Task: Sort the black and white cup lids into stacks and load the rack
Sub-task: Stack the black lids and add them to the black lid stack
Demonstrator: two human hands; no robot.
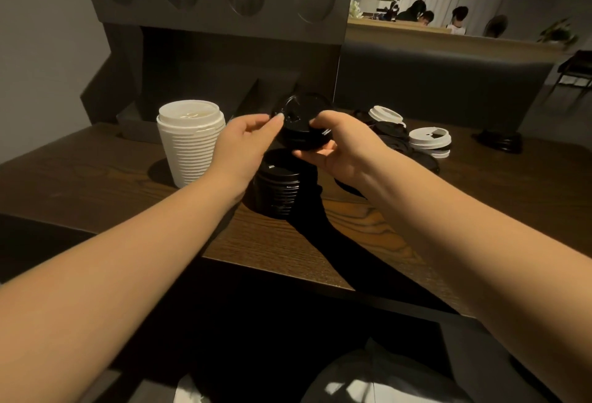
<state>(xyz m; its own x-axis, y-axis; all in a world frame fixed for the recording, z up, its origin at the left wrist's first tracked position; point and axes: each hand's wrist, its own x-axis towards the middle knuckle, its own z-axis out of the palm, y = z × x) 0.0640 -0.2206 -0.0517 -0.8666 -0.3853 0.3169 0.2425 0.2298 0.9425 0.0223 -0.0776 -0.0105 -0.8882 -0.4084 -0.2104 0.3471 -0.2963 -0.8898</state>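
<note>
Both hands grasp one small batch of black lids [301, 127], the left hand [246, 143] pinching its left edge, the right hand [339, 146] cupping it from the right, just above the black stack [282, 187]. To seat it well, the person should center it and lower it level. Two sorted stacks stand: one white stack [190, 143], one black. At least two loose white lids [429, 139] lie far right on the surface [336, 236]; the dark loose ones cannot be counted.

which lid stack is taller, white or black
The white stack, left of the hands; it rises well above the black stack beside it.
</note>
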